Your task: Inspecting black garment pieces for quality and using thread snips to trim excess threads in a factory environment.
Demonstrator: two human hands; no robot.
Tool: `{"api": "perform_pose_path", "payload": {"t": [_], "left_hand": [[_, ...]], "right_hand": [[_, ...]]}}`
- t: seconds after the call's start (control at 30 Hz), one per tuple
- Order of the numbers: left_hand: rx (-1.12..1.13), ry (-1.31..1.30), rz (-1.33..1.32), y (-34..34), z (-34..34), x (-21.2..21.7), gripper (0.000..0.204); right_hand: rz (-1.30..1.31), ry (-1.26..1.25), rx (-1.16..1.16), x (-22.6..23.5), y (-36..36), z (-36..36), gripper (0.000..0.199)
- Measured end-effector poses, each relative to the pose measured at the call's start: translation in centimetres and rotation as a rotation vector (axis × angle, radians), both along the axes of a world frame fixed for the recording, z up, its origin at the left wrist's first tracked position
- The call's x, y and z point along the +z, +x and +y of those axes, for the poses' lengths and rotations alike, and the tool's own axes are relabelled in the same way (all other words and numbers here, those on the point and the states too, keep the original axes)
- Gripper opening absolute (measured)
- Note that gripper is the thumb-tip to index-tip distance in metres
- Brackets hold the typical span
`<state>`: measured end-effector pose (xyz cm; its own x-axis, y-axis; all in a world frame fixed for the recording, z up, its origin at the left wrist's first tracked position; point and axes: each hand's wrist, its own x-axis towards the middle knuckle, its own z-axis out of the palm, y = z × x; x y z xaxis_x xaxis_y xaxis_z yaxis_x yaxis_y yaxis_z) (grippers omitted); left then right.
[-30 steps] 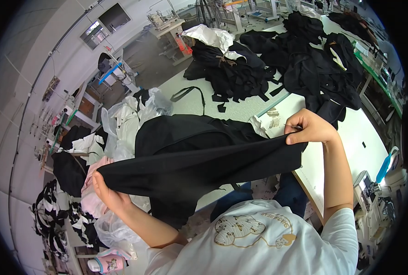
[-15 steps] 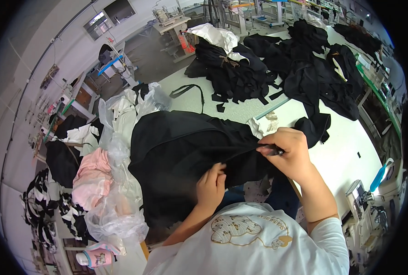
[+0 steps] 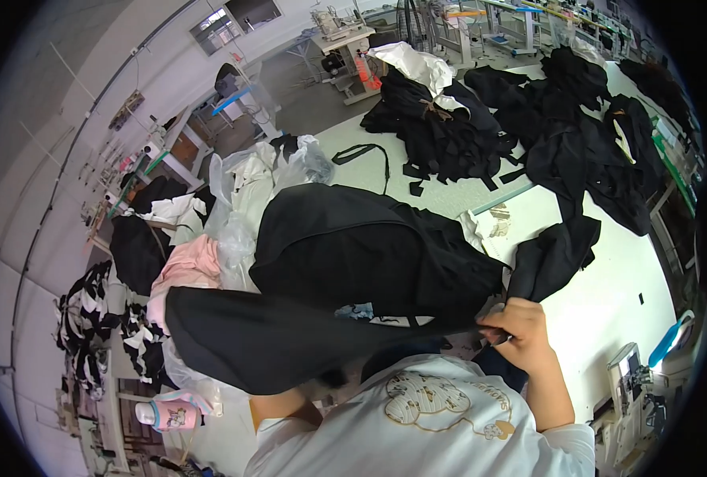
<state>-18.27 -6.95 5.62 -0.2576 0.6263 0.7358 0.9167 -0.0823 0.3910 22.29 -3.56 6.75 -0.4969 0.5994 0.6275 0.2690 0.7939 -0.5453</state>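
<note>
A piece of black fabric is stretched across in front of my body, its left part spread wide and its right end drawn to a narrow point. My right hand is closed on that narrow end. My left forearm goes in beneath the fabric's left part, which covers the hand, so its fingers are hidden. Behind it, a larger black cloth pile lies on the white table. Right of that pile rests another black piece.
Clear plastic bags and pink cloth line the left side. Black cut pieces heap at the far side beside a black strap. A pink bottle stands lower left, a sewing machine at right.
The black fabric in my hands has come off the pile toward my body and swung left. My right hand has moved nearer to me. My left hand has gone under the fabric. The view has shifted.
</note>
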Motion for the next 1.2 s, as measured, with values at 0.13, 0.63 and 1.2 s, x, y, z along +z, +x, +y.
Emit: {"api": "perform_pose_path", "payload": {"t": [0.13,0.63,1.2], "left_hand": [[0.099,0.132,0.23,-4.6,2.0,2.7,0.049],[-0.018,-0.117,0.071,3.6,5.5,2.2,0.014],[-1.331,-1.005,-0.907,17.4,14.6,-1.0,0.032]], "right_hand": [[0.094,-0.106,-0.021,-2.5,-0.1,0.5,0.022],[0.351,-0.55,-0.454,-9.0,-2.1,5.9,0.019],[0.399,-0.316,-0.547,-3.4,-2.7,5.9,0.017]]}}
